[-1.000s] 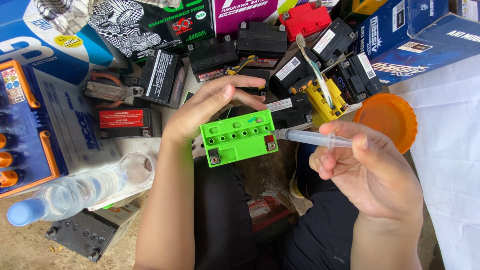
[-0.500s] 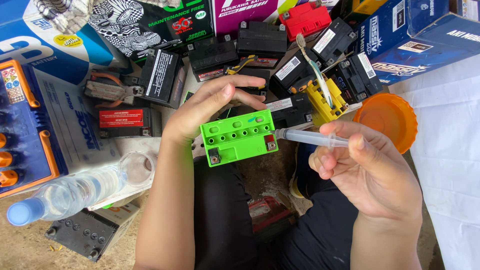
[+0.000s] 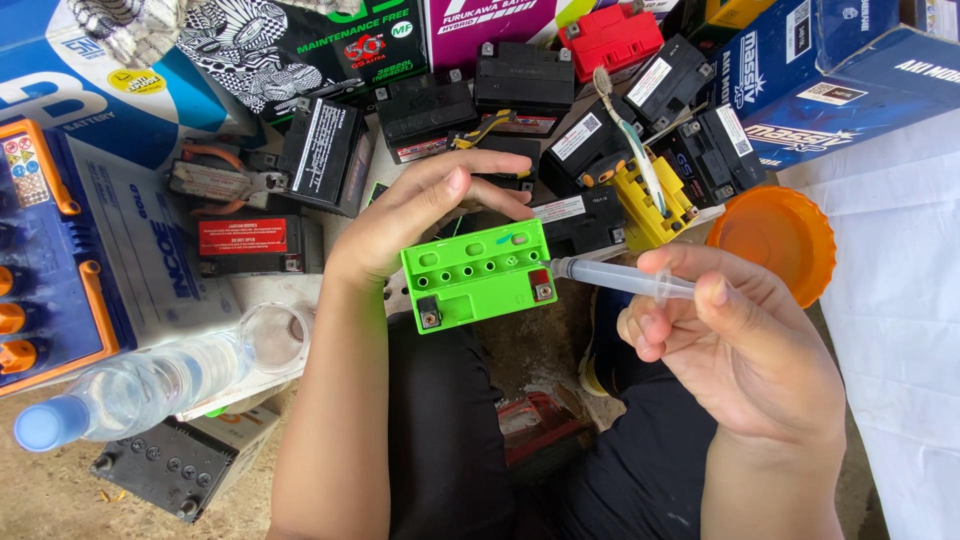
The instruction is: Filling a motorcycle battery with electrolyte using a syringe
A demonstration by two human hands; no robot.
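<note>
My left hand [image 3: 425,215] grips a small bright green battery [image 3: 478,275] from behind, fingers curled over its far edge. A row of several round holes and two terminals show on the battery's top. In my right hand [image 3: 735,345] I hold a clear plastic syringe [image 3: 618,277]. Its tip rests at the green battery's right end, by the red-marked terminal. The thumb lies over the syringe's rear end.
Many small black batteries [image 3: 520,80], a red one [image 3: 610,38] and a yellow one [image 3: 650,205] lie beyond. A large blue battery [image 3: 60,260] is at left, a clear water bottle [image 3: 130,385] and cup [image 3: 272,335] below it. An orange lid [image 3: 775,240] sits right, blue boxes [image 3: 840,70] behind.
My right thumb has crept slightly to the left along the syringe. Everything else stays where it was.
</note>
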